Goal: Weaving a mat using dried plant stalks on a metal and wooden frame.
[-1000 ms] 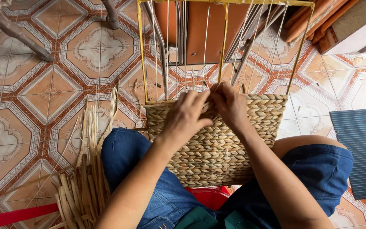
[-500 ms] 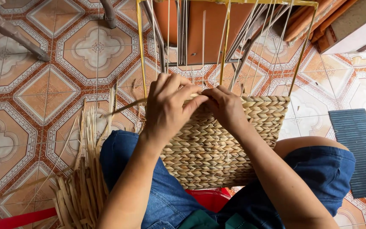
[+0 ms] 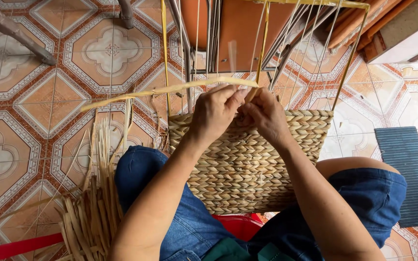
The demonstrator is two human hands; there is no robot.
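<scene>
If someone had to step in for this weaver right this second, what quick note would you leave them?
Left hand pinches a long pale straw strand that sticks out to the left.
Right hand grips the top edge of the woven panel on the yellow wire frame, which rests on the lap.
Done: the lower part is woven.
Left: the upper frame, bare strings only.
Spare straw bundle lies by the left knee.

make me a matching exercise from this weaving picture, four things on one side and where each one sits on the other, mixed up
Things:
1. woven panel
2. loose dry strips
3. ribbed grey mat
4. long pale strand

Places:
A. on the tiled floor at the right edge
B. pinched at one end by both hands, reaching out to the left
C. across the person's lap
D. heaped on the floor beside the left knee

Pairs: 1-C, 2-D, 3-A, 4-B
</scene>
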